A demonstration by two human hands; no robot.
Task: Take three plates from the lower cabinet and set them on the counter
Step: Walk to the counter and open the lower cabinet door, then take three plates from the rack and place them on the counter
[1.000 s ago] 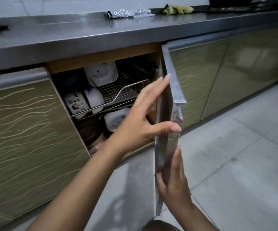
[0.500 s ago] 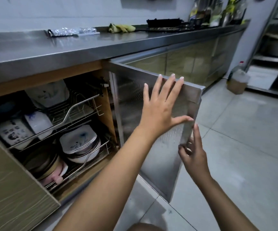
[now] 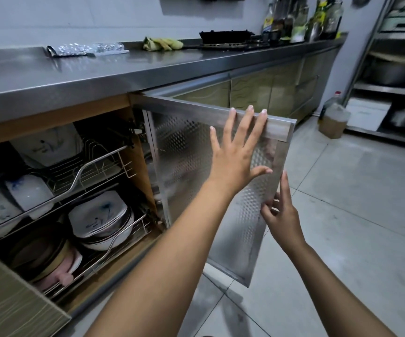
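Observation:
The lower cabinet stands open, its metal door (image 3: 186, 152) swung far out to the right. My left hand (image 3: 239, 152) lies flat on the door's inner face, fingers spread. My right hand (image 3: 280, 210) pinches the door's free edge lower down. Inside, a stack of white plates (image 3: 99, 215) with a blue drawing rests on the lower wire rack (image 3: 133, 229). White bowls (image 3: 28, 193) sit on the upper wire rack (image 3: 94, 164). The steel counter (image 3: 79, 74) runs above.
Foil packets (image 3: 75, 49) and a yellow-green cloth (image 3: 162, 43) lie at the counter's back. A stove (image 3: 225, 36) and bottles (image 3: 301, 18) stand further right. Brown and pink dishes (image 3: 50, 259) fill the lower rack's left. An oil jug (image 3: 334, 115) stands on the tiled floor.
The door has swung from nearly edge-on to wide open. My left hand has stayed pressed on it and my right hand on its edge. My view has turned right.

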